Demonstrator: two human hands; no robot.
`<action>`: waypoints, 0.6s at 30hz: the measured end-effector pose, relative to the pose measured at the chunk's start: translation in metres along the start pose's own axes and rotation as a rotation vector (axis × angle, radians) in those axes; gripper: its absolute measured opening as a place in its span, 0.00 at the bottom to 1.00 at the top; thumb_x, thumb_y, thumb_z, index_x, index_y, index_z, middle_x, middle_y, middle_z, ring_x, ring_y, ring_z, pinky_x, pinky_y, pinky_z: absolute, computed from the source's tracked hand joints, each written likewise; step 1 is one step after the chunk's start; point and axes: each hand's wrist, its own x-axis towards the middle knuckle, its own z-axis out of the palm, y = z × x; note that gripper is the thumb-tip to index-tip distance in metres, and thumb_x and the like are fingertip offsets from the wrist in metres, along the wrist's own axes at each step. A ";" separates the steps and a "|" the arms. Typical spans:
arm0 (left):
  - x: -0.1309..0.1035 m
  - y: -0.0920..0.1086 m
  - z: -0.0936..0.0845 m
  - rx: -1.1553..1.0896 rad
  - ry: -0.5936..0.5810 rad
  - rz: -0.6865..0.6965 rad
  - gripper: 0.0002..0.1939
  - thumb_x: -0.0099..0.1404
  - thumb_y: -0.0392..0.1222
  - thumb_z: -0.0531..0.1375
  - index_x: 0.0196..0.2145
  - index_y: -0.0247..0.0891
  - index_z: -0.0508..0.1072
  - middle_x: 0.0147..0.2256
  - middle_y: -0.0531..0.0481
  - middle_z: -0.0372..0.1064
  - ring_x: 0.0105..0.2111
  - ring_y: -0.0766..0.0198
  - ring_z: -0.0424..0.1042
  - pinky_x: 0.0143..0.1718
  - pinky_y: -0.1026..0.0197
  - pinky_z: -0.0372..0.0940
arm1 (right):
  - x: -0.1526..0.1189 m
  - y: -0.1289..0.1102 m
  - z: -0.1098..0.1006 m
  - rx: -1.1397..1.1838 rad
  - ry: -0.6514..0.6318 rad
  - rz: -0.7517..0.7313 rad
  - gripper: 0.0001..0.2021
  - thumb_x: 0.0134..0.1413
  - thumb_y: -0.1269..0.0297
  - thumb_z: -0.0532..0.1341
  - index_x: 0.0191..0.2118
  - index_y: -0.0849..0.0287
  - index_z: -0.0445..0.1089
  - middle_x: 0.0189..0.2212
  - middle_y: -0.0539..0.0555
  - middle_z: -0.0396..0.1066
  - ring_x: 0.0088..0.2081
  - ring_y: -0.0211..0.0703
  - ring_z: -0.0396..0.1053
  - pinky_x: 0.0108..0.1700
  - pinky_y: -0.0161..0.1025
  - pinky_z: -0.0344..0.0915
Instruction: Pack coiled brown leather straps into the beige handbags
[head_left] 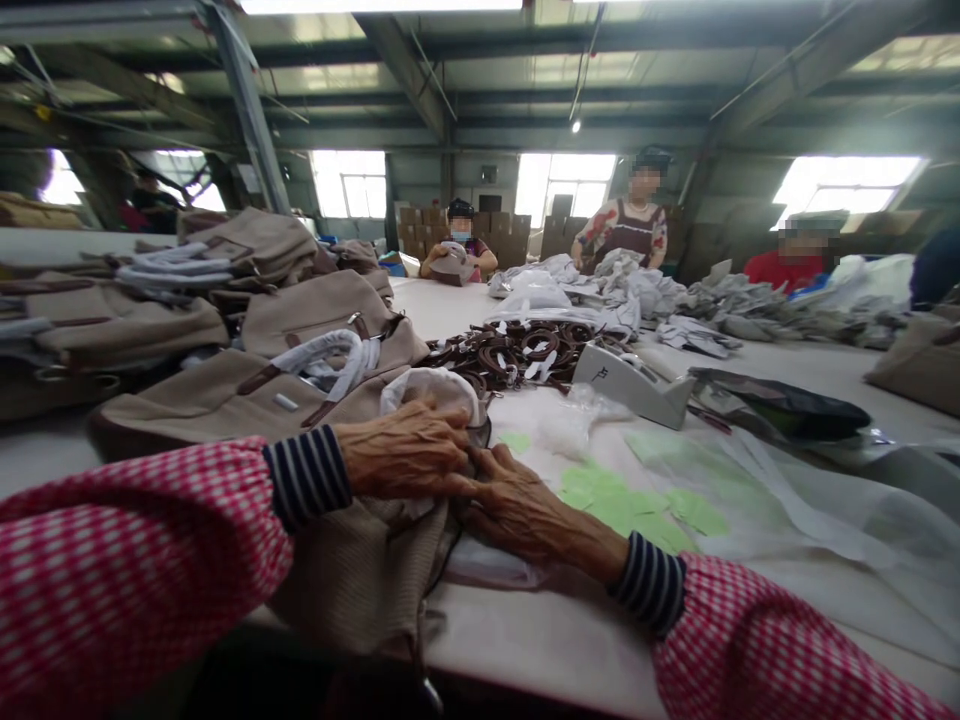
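Observation:
A taupe woven handbag [360,570] lies at the table's front edge, with a zipper pull hanging over the side. My left hand [409,450] is closed on the upper edge of this bag, fingers bent downward. From the other side my right hand [532,510] grips the same edge, its fingertips meeting those of the left. What exactly the fingertips pinch is hidden. Just beyond them sits a white-wrapped handle [435,385]. Another taupe handbag [180,400] with wrapped handles lies beside my left forearm.
More handbags [262,245] are piled at left. Ahead lie brown straps [517,355] and a grey tape dispenser [634,380]. Pale green paper pieces [622,500] and thin white sheeting [810,510] spread at right. Across the table, people work near heaped grey-white cloth [630,285].

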 end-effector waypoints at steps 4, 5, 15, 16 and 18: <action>-0.032 -0.040 -0.006 0.003 -0.022 -0.068 0.23 0.80 0.47 0.55 0.28 0.36 0.75 0.31 0.47 0.74 0.40 0.57 0.65 0.43 0.53 0.54 | -0.002 -0.008 -0.012 0.028 -0.043 0.065 0.14 0.75 0.58 0.55 0.57 0.53 0.72 0.53 0.61 0.70 0.53 0.55 0.64 0.61 0.55 0.61; -0.040 -0.048 -0.008 0.012 -0.020 -0.104 0.23 0.80 0.46 0.53 0.28 0.35 0.75 0.30 0.48 0.73 0.38 0.58 0.64 0.43 0.54 0.54 | -0.003 -0.009 -0.013 0.037 -0.053 0.078 0.14 0.75 0.59 0.54 0.58 0.52 0.72 0.52 0.61 0.70 0.53 0.54 0.64 0.61 0.55 0.61; -0.047 -0.036 0.015 0.136 -0.002 -0.097 0.09 0.74 0.30 0.56 0.41 0.37 0.77 0.47 0.43 0.76 0.52 0.49 0.67 0.57 0.44 0.57 | 0.008 -0.012 -0.021 0.016 -0.143 0.138 0.09 0.73 0.64 0.56 0.47 0.56 0.74 0.43 0.58 0.70 0.45 0.50 0.63 0.53 0.48 0.62; -0.045 -0.033 0.016 0.101 0.013 -0.070 0.13 0.74 0.27 0.54 0.46 0.38 0.76 0.54 0.43 0.74 0.59 0.48 0.65 0.63 0.41 0.54 | 0.012 -0.010 -0.023 0.000 -0.157 0.133 0.08 0.72 0.67 0.56 0.45 0.58 0.73 0.42 0.58 0.71 0.43 0.49 0.63 0.50 0.46 0.62; -0.043 -0.032 0.015 0.001 0.022 -0.039 0.20 0.72 0.22 0.51 0.50 0.39 0.76 0.60 0.44 0.72 0.67 0.49 0.58 0.70 0.37 0.44 | 0.022 -0.003 -0.024 -0.030 -0.194 0.127 0.08 0.70 0.73 0.55 0.42 0.60 0.71 0.41 0.58 0.72 0.41 0.47 0.64 0.46 0.43 0.62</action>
